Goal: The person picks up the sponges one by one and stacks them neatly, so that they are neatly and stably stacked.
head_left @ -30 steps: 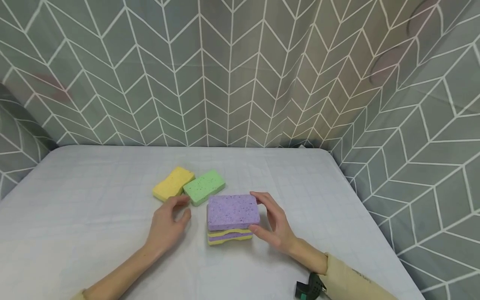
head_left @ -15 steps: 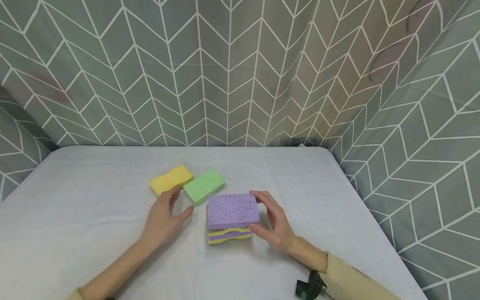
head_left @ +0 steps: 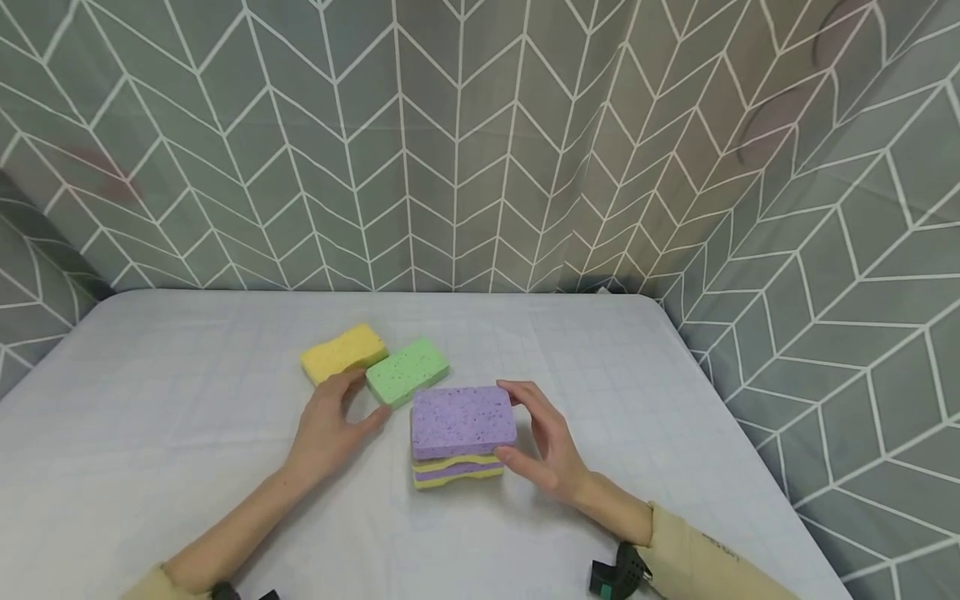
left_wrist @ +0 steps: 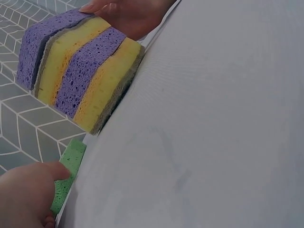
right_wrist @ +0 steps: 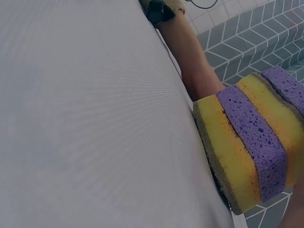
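Note:
Near the middle of the table stands a stack of sponges, with a speckled purple sponge [head_left: 463, 422] on top. Beneath it, yellow scrub sponges [left_wrist: 102, 102] with grey pads alternate with another purple sponge [right_wrist: 251, 133]. My right hand [head_left: 547, 454] holds the top purple sponge at its right end, thumb on the near corner and fingers at the far one. Left of the stack, a green sponge [head_left: 408, 371] lies flat. My left hand [head_left: 330, 429] pinches its left end between thumb and fingers. A yellow sponge [head_left: 343, 350] lies behind those fingers, partly covered by them.
A white cloth covers the table [head_left: 187, 392]. Grey patterned curtains [head_left: 450, 167] stand behind it and at both sides. Dark wrist cameras sit at both cuffs, the right camera [head_left: 618, 571] showing most fully.
My left fingers have moved from over the yellow sponge's near edge into place around the green sponge's end. The yellow sponge has shifted and turned slightly. My right hand stays at the stack.

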